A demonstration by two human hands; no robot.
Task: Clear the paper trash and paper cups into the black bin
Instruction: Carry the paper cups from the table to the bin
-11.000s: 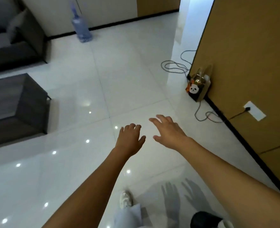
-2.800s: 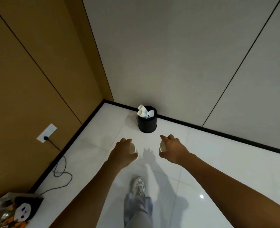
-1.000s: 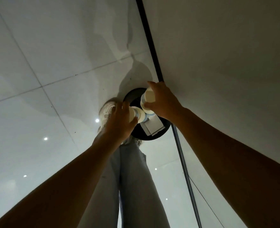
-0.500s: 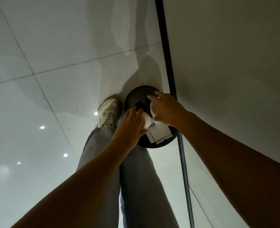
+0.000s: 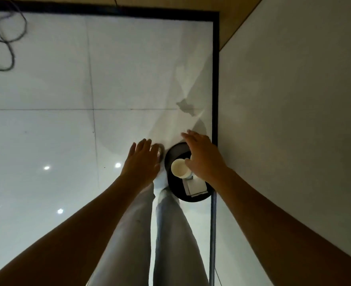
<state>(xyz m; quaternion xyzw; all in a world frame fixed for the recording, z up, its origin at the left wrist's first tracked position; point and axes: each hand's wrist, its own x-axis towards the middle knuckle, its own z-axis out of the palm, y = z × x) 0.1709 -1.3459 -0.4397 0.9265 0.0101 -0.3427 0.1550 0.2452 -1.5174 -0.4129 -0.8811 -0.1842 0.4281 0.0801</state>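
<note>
The round black bin (image 5: 171, 156) stands on the floor against the wall's black skirting, seen from straight above. A white paper cup (image 5: 178, 168) sits mouth-up inside it, next to folded white paper (image 5: 196, 185). My right hand (image 5: 201, 157) hovers over the bin's right half with fingers straight and holds nothing; it hides part of the bin's inside. My left hand (image 5: 142, 162) is spread flat just left of the bin, also empty, above my shoe.
My legs in light jeans (image 5: 149, 234) stand beside the bin. A grey wall (image 5: 294, 120) rises on the right, its skirting (image 5: 215, 79) meeting a brown wall at the corner. A dark cable (image 5: 1, 38) loops on the glossy white tiles at top left.
Both hands let go of their paper cups, which now lie in the bin. The fingers opened and the hands lifted off the bin. The camera tilted, showing the room corner.
</note>
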